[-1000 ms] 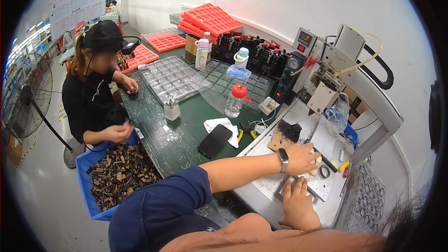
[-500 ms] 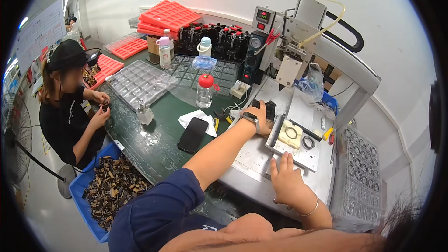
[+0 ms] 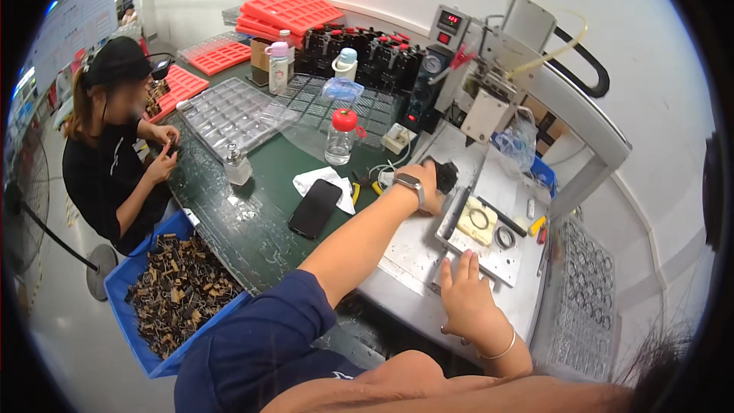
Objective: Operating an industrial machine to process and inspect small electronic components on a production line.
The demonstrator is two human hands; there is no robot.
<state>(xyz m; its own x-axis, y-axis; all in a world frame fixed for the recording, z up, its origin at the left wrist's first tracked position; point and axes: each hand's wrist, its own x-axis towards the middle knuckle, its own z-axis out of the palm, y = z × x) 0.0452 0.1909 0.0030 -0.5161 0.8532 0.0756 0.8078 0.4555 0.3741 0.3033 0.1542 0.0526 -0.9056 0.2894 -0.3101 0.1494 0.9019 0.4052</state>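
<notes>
At the far left of the metal machine bed [image 3: 409, 248], my left hand [image 3: 428, 187] has its fingers closed about a dark, rough-looking pad [image 3: 445, 176]; part of the grip is hidden. My right hand [image 3: 470, 302] is open, fingers spread, by the near edge of a flat metal plate [image 3: 501, 264]. On this plate sits a cream-coloured block [image 3: 475, 222] with a dark ring [image 3: 479, 219] on it. More dark rings [image 3: 505, 237] lie just right of the block. A black bar [image 3: 501, 213] runs along the plate's far side.
The machine head [image 3: 485, 112] hangs beyond the plate. Clear trays of rings [image 3: 587, 283] stand at right. A phone [image 3: 315, 209], red-capped bottle [image 3: 340, 138] and glass bottle [image 3: 238, 166] stand or lie on the green table [image 3: 267, 252]. A co-worker [image 3: 115, 153] sits left, near a blue bin [image 3: 122, 313].
The view has shifted slightly. My left hand and the dark pad have moved a little away and to the right. My right hand stays by the plate's near edge.
</notes>
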